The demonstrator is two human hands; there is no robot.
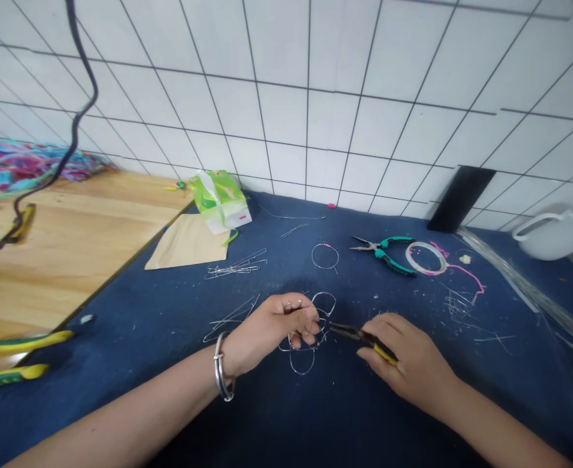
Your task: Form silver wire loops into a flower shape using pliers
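My left hand is closed around a bent wire piece, whose thin silver loops stick out above, below and to the right of the fingers. Part of the wire is hidden behind them. In my right hand is a pair of pliers with dark jaws and a yellow-and-black handle. The jaw tips point left and lie right by the wire loops; whether they grip the wire I cannot tell. Beyond the hands, a separate wire ring with pink on its top edge lies on the dark blue mat.
Teal-handled pliers and a white ring-shaped spool with pink cord lie behind my right hand. Straight wires and a tissue pack are at the back left. Yellow-green handles lie left. A white jug stands far right.
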